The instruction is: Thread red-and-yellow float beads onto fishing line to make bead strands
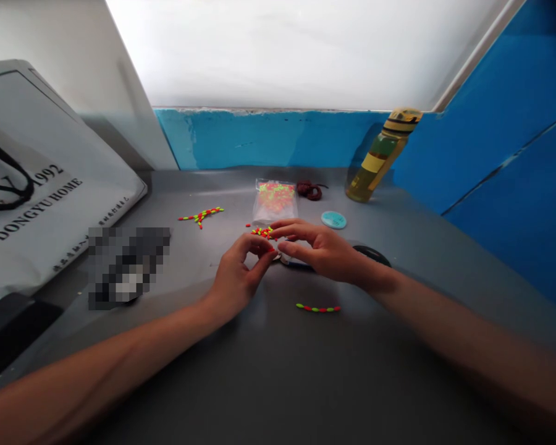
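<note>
White tote (50,185) lies at the worktop's (375,377) left edge, with a pixelated object (128,267) just beside it. Next comes a red-and-green strand of beads (201,216). The left hand (235,278) pinches thumb to fingertips, and anything between them is too small to tell. A loose bead pile (262,232) sits just beyond, under the narrowly curled fingers of the right hand (319,248); whether they hold anything cannot be told. Behind lie a clear bag of beads (275,201), a dark red cord (309,190) and a teal spool (333,219). Nearer the front edge lies a second strand (317,308). A black round object (373,254) peeks out past the right hand, and a yellow bottle (383,154) tilts near the blue back wall (269,139).
</note>
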